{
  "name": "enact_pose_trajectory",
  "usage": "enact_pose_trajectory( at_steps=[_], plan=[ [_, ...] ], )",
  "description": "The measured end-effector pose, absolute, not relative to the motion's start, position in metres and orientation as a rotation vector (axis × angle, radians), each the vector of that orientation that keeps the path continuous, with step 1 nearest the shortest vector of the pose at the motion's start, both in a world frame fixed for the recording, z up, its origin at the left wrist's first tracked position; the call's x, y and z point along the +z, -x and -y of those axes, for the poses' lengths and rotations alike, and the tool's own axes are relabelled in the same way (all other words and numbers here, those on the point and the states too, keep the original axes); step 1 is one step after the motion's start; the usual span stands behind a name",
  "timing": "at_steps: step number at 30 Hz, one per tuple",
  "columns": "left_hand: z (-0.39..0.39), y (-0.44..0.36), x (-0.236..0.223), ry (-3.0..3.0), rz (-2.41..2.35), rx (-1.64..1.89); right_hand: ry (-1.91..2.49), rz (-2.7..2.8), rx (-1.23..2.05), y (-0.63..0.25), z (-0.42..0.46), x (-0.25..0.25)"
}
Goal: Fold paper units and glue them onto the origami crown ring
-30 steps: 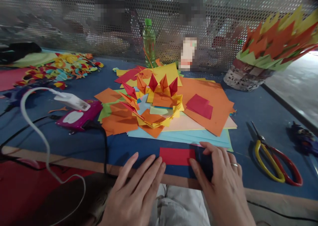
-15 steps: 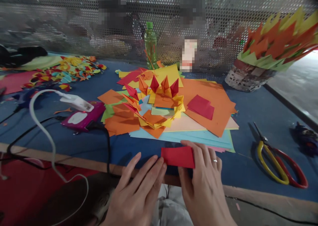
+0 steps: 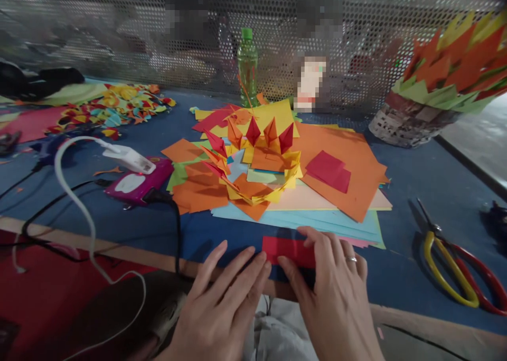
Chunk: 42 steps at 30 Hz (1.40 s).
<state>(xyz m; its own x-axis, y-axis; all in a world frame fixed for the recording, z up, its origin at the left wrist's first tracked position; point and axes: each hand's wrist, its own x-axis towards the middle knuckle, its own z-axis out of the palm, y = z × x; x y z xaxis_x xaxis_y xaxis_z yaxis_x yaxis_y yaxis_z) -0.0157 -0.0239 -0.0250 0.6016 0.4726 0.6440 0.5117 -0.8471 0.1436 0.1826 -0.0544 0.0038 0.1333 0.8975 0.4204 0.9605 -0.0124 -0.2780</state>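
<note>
A folded red paper strip [image 3: 291, 249] lies near the front edge of the blue tabletop. My left hand [image 3: 224, 292] is flat with its fingers stretched out, the fingertips on the strip's left end. My right hand [image 3: 335, 281] holds the strip's right part: its thumb presses on the near side and its fingers curl over the right end. Beyond my hands, a ring of folded yellow, orange and red paper points [image 3: 257, 197] stands on coloured sheets. Two red paper squares [image 3: 328, 172] lie on a large orange sheet [image 3: 358, 160].
Yellow-and-red-handled scissors [image 3: 451, 266] lie at right. A purple power adapter [image 3: 138, 184] with white and black cables is at left. Behind are a heap of paper scraps [image 3: 119, 107], a green bottle [image 3: 247, 67] and a basket of paper leaves [image 3: 412, 112]. A perforated metal screen [image 3: 190, 59] borders the back.
My right thumb has moved from the strip's near edge onto its face, and the strip now lies flatter. My left hand stays at the left end. The whole view has shifted slightly.
</note>
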Motion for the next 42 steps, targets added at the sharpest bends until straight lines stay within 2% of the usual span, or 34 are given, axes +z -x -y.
enact_pose_trajectory(
  at_steps=[6, 12, 23, 31, 35, 39, 42],
  plan=[
    [0.019, 0.022, -0.020, 2.770, 0.959, -1.144, 1.907, 1.823, -0.110, -0.201, 0.059, 0.000],
    [0.014, 0.034, -0.020, 2.827, 0.901, -1.048, 1.776, 1.965, -0.073, -0.206, 0.052, 0.008],
    [0.014, 0.031, -0.017, 2.731, 1.017, -1.324, 1.747, 1.955, 0.030, -0.206, 0.048, 0.012],
    [0.015, 0.015, 0.001, 2.673, 1.109, -1.548, 1.526, 1.990, 0.037, -0.207, 0.048, 0.030],
    [0.021, 0.012, 0.010, 2.640, 0.940, -1.695, 1.473, 2.016, -0.016, -0.207, 0.050, 0.033],
    [0.026, 0.013, 0.002, 2.726, 0.681, -1.545, 1.443, 1.954, -0.061, -0.197, 0.051, 0.033],
    [0.023, 0.010, -0.008, 2.766, 0.661, -1.423, 1.422, 1.975, -0.100, -0.196, 0.051, 0.030]
  ],
)
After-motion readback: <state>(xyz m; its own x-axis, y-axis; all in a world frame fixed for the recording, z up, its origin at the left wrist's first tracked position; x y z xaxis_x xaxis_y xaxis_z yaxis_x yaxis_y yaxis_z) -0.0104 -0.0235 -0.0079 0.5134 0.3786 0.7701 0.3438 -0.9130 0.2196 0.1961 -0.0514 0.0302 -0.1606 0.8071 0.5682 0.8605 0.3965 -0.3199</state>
